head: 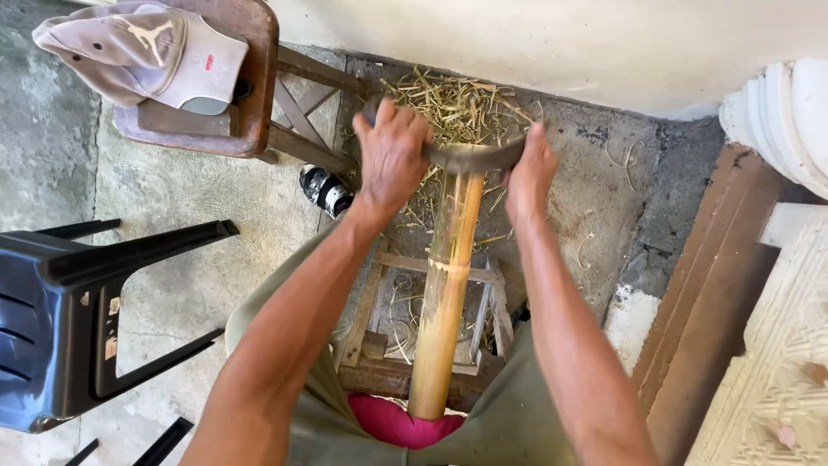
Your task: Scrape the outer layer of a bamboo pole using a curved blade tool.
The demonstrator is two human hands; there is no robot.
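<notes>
A yellow-green bamboo pole runs from my lap out over a small wooden frame. Across its far end lies a curved metal blade. My left hand grips the blade's left end. My right hand presses on the blade's right end. Both arms are stretched forward. A pile of thin bamboo shavings lies on the concrete just beyond the blade.
A wooden stool with a beige cap on it stands at the top left. A black plastic chair lies tipped at the left. A small dark can sits below the stool. White moulded slabs stand at the right.
</notes>
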